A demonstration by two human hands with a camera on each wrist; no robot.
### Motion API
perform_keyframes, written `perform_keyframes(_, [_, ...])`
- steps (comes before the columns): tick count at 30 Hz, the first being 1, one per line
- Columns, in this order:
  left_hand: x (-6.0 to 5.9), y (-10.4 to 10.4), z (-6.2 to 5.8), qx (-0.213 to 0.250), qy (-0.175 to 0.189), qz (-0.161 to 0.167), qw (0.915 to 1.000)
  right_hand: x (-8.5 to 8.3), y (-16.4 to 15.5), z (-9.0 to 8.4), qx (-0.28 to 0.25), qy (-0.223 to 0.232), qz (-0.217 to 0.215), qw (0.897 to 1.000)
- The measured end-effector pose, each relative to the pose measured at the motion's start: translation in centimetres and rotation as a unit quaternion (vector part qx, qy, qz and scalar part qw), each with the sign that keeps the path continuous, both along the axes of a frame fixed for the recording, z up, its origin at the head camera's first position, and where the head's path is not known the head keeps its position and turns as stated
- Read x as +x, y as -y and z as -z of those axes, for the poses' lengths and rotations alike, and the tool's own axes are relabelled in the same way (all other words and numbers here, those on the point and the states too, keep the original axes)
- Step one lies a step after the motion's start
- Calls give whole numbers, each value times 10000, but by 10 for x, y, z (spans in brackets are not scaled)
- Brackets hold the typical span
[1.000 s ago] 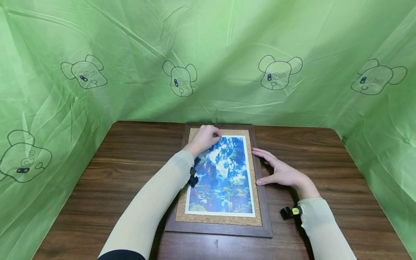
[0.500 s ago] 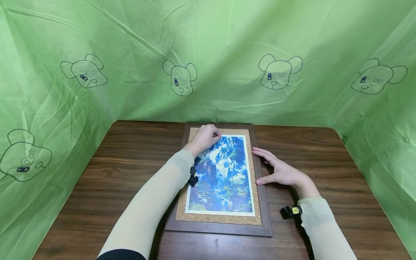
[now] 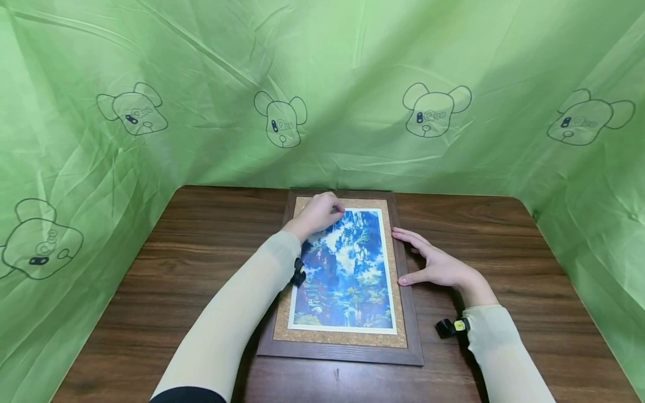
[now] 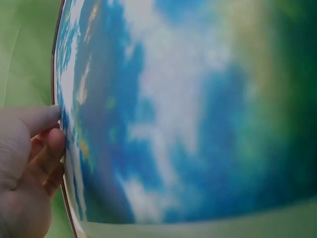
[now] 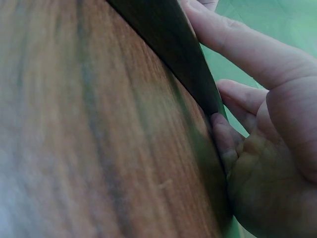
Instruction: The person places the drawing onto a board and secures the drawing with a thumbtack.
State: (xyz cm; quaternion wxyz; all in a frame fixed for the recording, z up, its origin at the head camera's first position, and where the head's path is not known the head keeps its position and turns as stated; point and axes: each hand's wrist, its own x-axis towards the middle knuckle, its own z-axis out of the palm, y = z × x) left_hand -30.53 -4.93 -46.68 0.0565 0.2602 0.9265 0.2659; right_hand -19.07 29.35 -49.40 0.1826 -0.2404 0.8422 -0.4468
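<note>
A blue landscape picture with a white border lies on the cork board, which has a dark brown wooden frame. At the picture's top edge my left hand has its thumb and index finger brought together, fingertips right at the paper. I cannot tell what, if anything, is between those fingertips. The left wrist view shows the left fingers at the picture's far edge. Along the frame's right side, my right hand rests with thumb and fingers spread, their tips touching the outer edge, as the right wrist view also shows.
The board lies flat on a brown wood-grain table, its top near the table's back edge. A green curtain with printed bear heads hangs behind and at both sides. Black wrist cameras sit at both cuffs, the left one over the picture.
Both hands keep their places on the board and frame. Only the head view has shifted very slightly.
</note>
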Motion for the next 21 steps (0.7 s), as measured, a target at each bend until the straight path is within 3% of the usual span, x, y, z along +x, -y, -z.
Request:
perform_keyframes(5, [0, -2, -2, -264, 83, 309, 9991, 2, -1, 0, -2, -60, 14, 10000])
perform_keyframes(13, [5, 4, -6, -349, 140, 494, 9981, 3, -2, 0, 3, -35, 51, 10000])
perform_keyframes(16, [11, 17, -12, -277, -64, 544, 9981, 4, -2, -3, 134, -62, 90, 9999])
perform_keyframes(21, [31, 56, -21, -505, -903, 757, 9918, 13, -13, -20, 583, -303, 221, 9976])
